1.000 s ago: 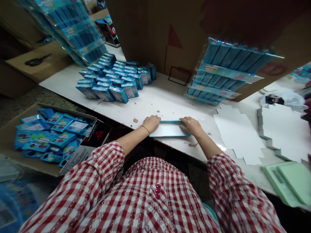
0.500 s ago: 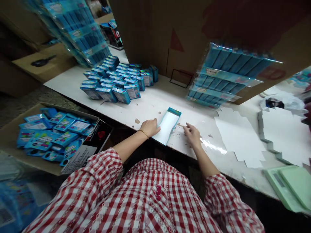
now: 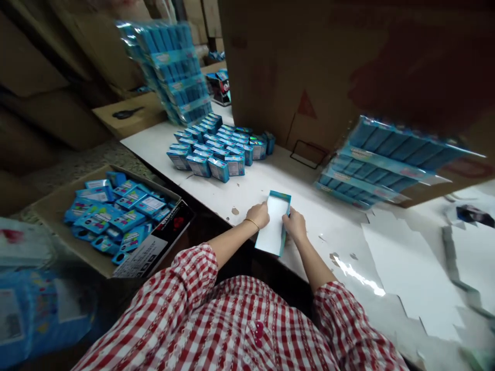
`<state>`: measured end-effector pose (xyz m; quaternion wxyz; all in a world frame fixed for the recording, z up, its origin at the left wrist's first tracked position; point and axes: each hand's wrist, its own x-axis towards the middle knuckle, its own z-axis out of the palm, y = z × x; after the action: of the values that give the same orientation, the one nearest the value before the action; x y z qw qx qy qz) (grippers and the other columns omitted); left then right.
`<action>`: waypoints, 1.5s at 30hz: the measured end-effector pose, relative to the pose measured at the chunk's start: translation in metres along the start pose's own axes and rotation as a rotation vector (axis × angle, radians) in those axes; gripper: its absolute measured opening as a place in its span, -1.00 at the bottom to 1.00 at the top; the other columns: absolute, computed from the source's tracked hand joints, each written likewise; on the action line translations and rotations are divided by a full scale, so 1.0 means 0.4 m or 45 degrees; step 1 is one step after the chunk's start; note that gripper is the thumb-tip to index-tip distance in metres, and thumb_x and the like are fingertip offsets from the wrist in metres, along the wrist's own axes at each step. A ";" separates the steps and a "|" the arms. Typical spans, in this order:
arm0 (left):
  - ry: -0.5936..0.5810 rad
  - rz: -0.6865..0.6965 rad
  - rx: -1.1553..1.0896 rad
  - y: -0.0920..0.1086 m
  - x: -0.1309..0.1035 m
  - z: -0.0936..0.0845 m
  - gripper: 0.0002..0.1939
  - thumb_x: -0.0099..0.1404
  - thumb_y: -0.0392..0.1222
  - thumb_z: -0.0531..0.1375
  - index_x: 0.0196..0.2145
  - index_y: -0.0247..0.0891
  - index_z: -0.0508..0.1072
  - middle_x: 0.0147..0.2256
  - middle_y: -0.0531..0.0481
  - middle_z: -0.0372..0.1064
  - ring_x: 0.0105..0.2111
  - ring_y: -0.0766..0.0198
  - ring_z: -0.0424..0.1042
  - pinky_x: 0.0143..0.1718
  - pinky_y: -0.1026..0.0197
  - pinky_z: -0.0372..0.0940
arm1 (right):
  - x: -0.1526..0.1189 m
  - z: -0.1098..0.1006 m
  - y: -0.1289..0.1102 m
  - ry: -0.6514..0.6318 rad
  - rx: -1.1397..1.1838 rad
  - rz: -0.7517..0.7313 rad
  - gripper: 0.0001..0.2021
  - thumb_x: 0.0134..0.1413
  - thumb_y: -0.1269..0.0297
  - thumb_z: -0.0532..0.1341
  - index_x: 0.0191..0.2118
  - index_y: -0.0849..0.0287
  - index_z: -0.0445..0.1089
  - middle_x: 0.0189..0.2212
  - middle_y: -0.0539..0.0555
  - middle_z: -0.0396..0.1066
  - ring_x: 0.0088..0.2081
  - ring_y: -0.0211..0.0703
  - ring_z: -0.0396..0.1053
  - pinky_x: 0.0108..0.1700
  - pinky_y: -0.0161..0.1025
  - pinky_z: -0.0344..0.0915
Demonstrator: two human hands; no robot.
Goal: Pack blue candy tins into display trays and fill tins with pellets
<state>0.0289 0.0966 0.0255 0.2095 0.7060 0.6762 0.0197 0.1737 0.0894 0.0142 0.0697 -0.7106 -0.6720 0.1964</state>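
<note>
Both hands are on the open blue-edged tray [image 3: 274, 226] at the worktop [image 3: 247, 193] edge. Left hand [image 3: 258, 215] grips its left wall, fingers curled shut; right hand [image 3: 294, 225] presses the right wall, fingers together. Beyond the fingertips, small blue boxes [image 3: 218, 147] sit clustered.

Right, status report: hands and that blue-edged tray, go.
Left hand and right hand grip the open blue-edged tray, one per long side. Tray empty, near end past the table edge. Nothing between hands.
</note>
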 end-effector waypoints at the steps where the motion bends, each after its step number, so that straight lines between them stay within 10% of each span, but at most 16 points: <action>1: 0.016 -0.028 -0.013 -0.020 -0.001 -0.010 -0.60 0.15 -0.30 0.01 -0.02 -0.37 0.27 -0.22 -0.29 0.42 -0.17 0.03 0.44 -0.21 0.13 0.30 | 0.011 0.001 -0.009 -0.033 0.004 -0.044 -0.62 0.10 0.23 -0.04 -0.01 0.20 0.31 -0.31 0.16 0.45 -0.19 -0.01 0.38 -0.20 -0.20 0.23; 9: 0.192 -0.049 -0.293 -0.174 0.016 -0.037 -0.41 0.24 -0.01 0.00 0.14 -0.41 0.09 -0.33 -0.18 0.42 -0.25 0.07 0.44 -0.19 0.09 0.29 | 0.279 -0.079 -0.128 0.314 -0.017 -0.613 -0.35 0.09 -0.07 0.00 0.20 0.26 0.07 0.09 0.27 0.18 0.10 0.05 0.16 0.06 -0.07 0.17; 16: 0.983 -0.069 -0.791 -0.387 0.082 -0.050 -0.29 0.18 -0.10 0.11 0.21 -0.31 -0.08 0.00 -0.25 0.16 -0.04 0.13 0.27 -0.11 0.08 0.29 | 0.508 -0.063 -0.384 0.102 -0.158 -1.071 -0.01 -0.15 -0.29 0.10 0.29 0.23 -0.19 0.29 0.25 -0.27 0.29 0.15 -0.39 0.20 0.15 -0.14; 20: 1.093 -0.087 -0.845 -0.487 0.142 -0.063 -0.21 0.15 -0.12 0.16 0.23 -0.29 -0.14 0.08 -0.30 0.07 0.12 0.03 0.12 0.02 -0.01 0.20 | 0.520 -0.016 -0.474 0.101 -0.341 -1.084 -0.01 -0.19 -0.32 0.10 0.28 0.20 -0.15 0.29 0.22 -0.28 0.28 0.27 -0.45 0.16 0.34 -0.31; 29: 0.924 -0.037 -1.071 -0.454 0.162 -0.039 -0.19 0.16 -0.06 0.17 0.23 -0.23 -0.19 0.07 -0.28 0.11 -0.12 0.18 0.37 -0.11 0.09 0.32 | 0.461 0.013 -0.487 0.276 -0.387 -1.150 -0.35 0.04 -0.03 0.08 0.19 0.22 0.07 0.18 0.24 0.05 0.19 0.12 -0.05 0.21 0.22 -0.33; 36: 0.906 -0.020 -0.797 -0.482 0.188 -0.074 -0.13 0.12 -0.05 0.20 0.23 -0.33 -0.18 0.21 -0.36 -0.10 0.21 -0.03 -0.03 0.16 -0.06 0.03 | 0.499 -0.005 -0.507 0.122 -0.361 -0.938 -0.16 -0.11 -0.15 0.12 0.27 0.08 -0.12 0.26 0.16 -0.12 0.21 0.27 -0.17 0.13 0.35 -0.22; 45: 1.202 0.033 -0.653 -0.411 0.124 -0.107 -0.28 0.19 -0.06 0.16 0.20 -0.29 -0.05 0.07 -0.30 0.08 0.11 0.02 0.13 0.13 -0.05 0.08 | 0.509 -0.051 -0.477 0.031 -0.430 -1.058 -0.19 -0.16 -0.15 0.19 0.23 0.05 0.04 0.23 0.14 -0.05 0.19 0.26 -0.12 0.17 0.22 -0.16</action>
<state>-0.1357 0.1554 -0.0011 0.0481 0.5549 0.6615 0.5022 0.0083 0.3096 0.0641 0.0336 -0.3839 -0.9222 0.0311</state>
